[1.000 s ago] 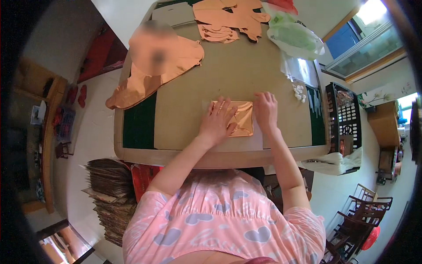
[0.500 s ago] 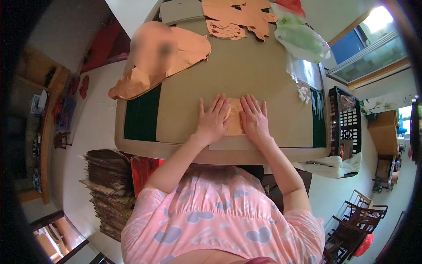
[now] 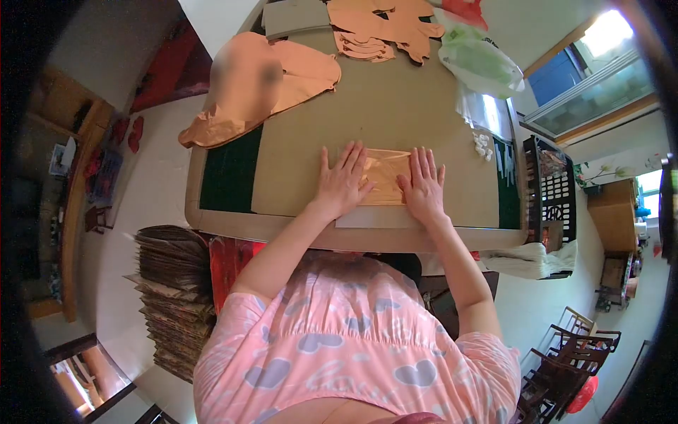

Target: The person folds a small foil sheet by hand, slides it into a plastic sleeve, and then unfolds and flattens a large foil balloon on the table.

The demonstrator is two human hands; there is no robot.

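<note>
A shiny copper-coloured foil sheet (image 3: pixel 385 178) lies folded flat on the tan table top (image 3: pixel 381 106), over a pale sheet (image 3: pixel 374 219) near the front edge. My left hand (image 3: pixel 342 182) presses flat on the foil's left side, fingers spread. My right hand (image 3: pixel 424 185) lies flat on its right side, fingers spread too. Neither hand grips anything.
A large copper foil balloon (image 3: pixel 261 85) lies at the table's back left and more foil shapes (image 3: pixel 385 28) at the far edge. A green plastic bag (image 3: pixel 480 60) and small white pieces (image 3: pixel 483 145) sit at the right. A black crate (image 3: pixel 551 191) stands beside the table; stacked cardboard (image 3: pixel 173 297) lies on the floor at left.
My hands slid apart across the foil: the right hand moved right, baring the foil's middle. A second ago the right hand rested at the foil's right edge, then came to the centre.
</note>
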